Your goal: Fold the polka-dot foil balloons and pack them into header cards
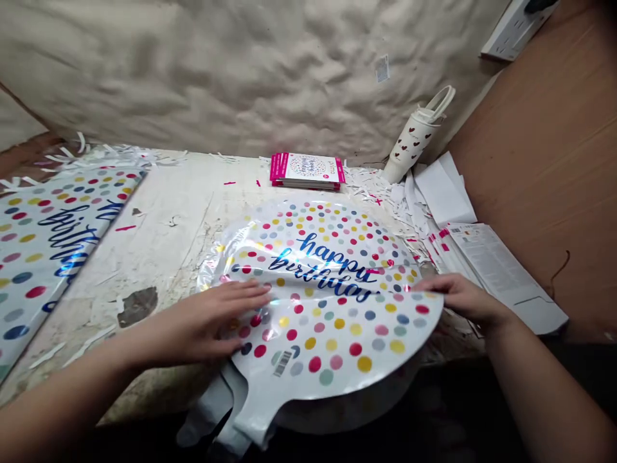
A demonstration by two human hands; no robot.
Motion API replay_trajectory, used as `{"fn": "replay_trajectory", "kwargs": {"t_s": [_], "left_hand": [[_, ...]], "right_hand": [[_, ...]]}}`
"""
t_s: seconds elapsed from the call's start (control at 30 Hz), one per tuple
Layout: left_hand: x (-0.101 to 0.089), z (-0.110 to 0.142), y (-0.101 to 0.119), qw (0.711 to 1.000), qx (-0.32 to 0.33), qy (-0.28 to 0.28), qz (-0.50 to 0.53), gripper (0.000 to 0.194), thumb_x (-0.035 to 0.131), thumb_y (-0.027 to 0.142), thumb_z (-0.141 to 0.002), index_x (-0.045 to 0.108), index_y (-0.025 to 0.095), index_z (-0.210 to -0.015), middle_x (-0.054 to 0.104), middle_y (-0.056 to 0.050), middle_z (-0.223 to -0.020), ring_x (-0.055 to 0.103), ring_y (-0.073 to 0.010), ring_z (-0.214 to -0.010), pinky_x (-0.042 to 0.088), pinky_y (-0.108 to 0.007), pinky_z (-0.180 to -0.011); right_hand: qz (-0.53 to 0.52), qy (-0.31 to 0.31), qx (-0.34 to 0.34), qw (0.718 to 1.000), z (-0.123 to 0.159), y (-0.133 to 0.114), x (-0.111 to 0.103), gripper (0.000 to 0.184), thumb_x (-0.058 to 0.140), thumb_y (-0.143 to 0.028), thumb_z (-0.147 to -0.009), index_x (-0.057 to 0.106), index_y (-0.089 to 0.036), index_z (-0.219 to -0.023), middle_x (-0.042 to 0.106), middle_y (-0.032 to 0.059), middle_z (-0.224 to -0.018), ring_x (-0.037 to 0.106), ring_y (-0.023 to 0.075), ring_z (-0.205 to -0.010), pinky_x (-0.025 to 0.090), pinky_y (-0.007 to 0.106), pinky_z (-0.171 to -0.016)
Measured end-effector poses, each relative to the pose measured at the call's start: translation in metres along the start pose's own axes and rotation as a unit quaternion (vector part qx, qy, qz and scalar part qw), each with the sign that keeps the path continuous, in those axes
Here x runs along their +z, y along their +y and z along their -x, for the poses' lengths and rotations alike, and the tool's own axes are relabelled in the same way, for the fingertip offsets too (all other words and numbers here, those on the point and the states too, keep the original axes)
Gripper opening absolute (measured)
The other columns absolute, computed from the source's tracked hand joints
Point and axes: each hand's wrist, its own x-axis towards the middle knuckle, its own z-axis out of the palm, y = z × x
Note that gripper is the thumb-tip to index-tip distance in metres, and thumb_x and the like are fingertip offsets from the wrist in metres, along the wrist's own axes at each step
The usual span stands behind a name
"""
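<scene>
The polka-dot "happy birthday" foil balloon (pixel 332 321) lies flat at the centre of the view, reaching toward 6 o'clock, on top of similar balloons on the counter (pixel 164 212). Its tail and barcode (pixel 283 363) point toward 7 o'clock. At 8 o'clock the left hand (pixel 207 321) lies on its surface, fingers extended and loosely spread. At about 4 o'clock the fingers of the right hand (pixel 463 299) pinch its edge. Another dotted birthday balloon (pixel 43 257) lies at 9 o'clock. A stack of pink-edged balloon packages (pixel 308 170) sits at 12 o'clock, a heart-patterned tumbler (pixel 412 145) at 2 o'clock, and printed white packaging (pixel 501 270) at 3 o'clock.
</scene>
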Motion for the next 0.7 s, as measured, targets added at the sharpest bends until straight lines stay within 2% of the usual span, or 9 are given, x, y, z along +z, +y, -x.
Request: {"fn": "replay_trajectory", "kwargs": {"t_s": [0.07, 0.1, 0.17, 0.23, 0.4, 0.5, 0.53, 0.63, 0.7], "left_hand": [[0.011, 0.006, 0.005, 0.999, 0.019, -0.016, -0.039, 0.058, 0.048, 0.018, -0.082, 0.035, 0.035, -0.136, 0.038, 0.003, -0.141, 0.033, -0.0241, -0.131, 0.030, -0.039, -0.108], [0.015, 0.010, 0.007, 0.998, 0.021, -0.026, -0.050, 0.062, 0.046, 0.013, -0.081, 0.032, 0.035, -0.137, 0.036, 0.004, -0.142, 0.032, -0.0239, -0.131, 0.030, -0.039, -0.108], [0.020, 0.017, 0.007, 0.997, 0.016, -0.044, -0.065, 0.070, 0.043, 0.008, -0.079, 0.024, 0.034, -0.140, 0.031, 0.004, -0.144, 0.031, -0.0240, -0.131, 0.031, -0.039, -0.107], [0.022, 0.021, 0.004, 0.997, 0.006, -0.041, -0.070, 0.067, 0.040, 0.009, -0.082, 0.023, 0.033, -0.141, 0.029, 0.003, -0.144, 0.033, -0.0226, -0.130, 0.033, -0.037, -0.106], [0.024, 0.016, -0.010, 0.999, 0.002, 0.018, -0.046, 0.037, 0.038, 0.024, -0.092, 0.054, 0.028, -0.124, 0.051, -0.001, -0.132, 0.052, -0.0171, -0.116, 0.042, -0.027, -0.098], [0.020, 0.015, -0.010, 0.999, 0.006, 0.018, -0.033, 0.032, 0.041, 0.033, -0.092, 0.060, 0.026, -0.117, 0.054, -0.003, -0.129, 0.052, -0.0176, -0.116, 0.042, -0.028, -0.098], [0.018, 0.017, -0.007, 1.000, 0.006, 0.008, -0.027, 0.037, 0.046, 0.040, -0.089, 0.056, 0.026, -0.122, 0.050, -0.004, -0.133, 0.049, -0.0197, -0.120, 0.040, -0.030, -0.100], [0.014, 0.024, 0.006, 1.000, 0.006, -0.024, -0.016, 0.089, 0.063, 0.065, -0.064, 0.033, 0.025, -0.139, 0.031, -0.009, -0.145, 0.031, -0.0300, -0.131, 0.031, -0.042, -0.106], [0.016, 0.026, 0.015, 0.999, 0.008, -0.026, -0.019, 0.106, 0.064, 0.072, -0.054, 0.026, 0.026, -0.141, 0.025, -0.011, -0.147, 0.024, -0.0338, -0.133, 0.027, -0.047, -0.106]], "right_hand": [[0.089, -0.064, -0.024, 0.994, 0.012, 0.005, 0.007, 0.032, 0.069, -0.043, -0.070, 0.071, -0.025, -0.097, 0.065, 0.0065, -0.112, 0.057, 0.0278, -0.108, 0.043, 0.039, -0.096], [0.131, -0.074, -0.039, 0.988, 0.018, 0.008, 0.011, 0.033, 0.067, -0.041, -0.072, 0.069, -0.028, -0.103, 0.061, 0.0058, -0.119, 0.052, 0.0280, -0.115, 0.038, 0.041, -0.100], [0.193, -0.057, -0.064, 0.978, 0.027, 0.016, 0.021, 0.035, 0.062, -0.039, -0.078, 0.064, -0.031, -0.111, 0.053, 0.0041, -0.129, 0.044, 0.0273, -0.123, 0.032, 0.043, -0.105], [0.217, -0.029, -0.074, 0.973, 0.032, 0.025, 0.030, 0.036, 0.056, -0.037, -0.082, 0.060, -0.032, -0.117, 0.048, 0.0028, -0.134, 0.037, 0.0258, -0.128, 0.029, 0.045, -0.107], [0.184, -0.014, -0.074, 0.980, 0.033, 0.042, 0.032, 0.031, 0.050, -0.036, -0.086, 0.062, -0.031, -0.114, 0.048, 0.0021, -0.134, 0.034, 0.0243, -0.130, 0.026, 0.046, -0.109], [0.133, -0.011, -0.075, 0.988, 0.030, 0.042, 0.025, 0.028, 0.052, -0.039, -0.084, 0.067, -0.029, -0.106, 0.055, 0.0035, -0.127, 0.039, 0.0248, -0.127, 0.027, 0.047, -0.108], [0.113, -0.012, -0.069, 0.991, 0.029, 0.040, 0.023, 0.028, 0.054, -0.040, -0.083, 0.068, -0.028, -0.104, 0.057, 0.0042, -0.125, 0.040, 0.0253, -0.126, 0.027, 0.046, -0.108], [0.040, 0.007, -0.015, 0.999, 0.024, 0.033, 0.019, 0.036, 0.055, -0.047, -0.080, 0.068, -0.022, -0.103, 0.061, 0.0083, -0.119, 0.046, 0.0283, -0.121, 0.032, 0.048, -0.105], [-0.012, 0.048, 0.020, 0.999, 0.019, 0.028, 0.017, 0.046, 0.052, -0.055, -0.080, 0.068, -0.019, -0.102, 0.064, 0.0109, -0.114, 0.052, 0.0304, -0.115, 0.038, 0.049, -0.099]]}}
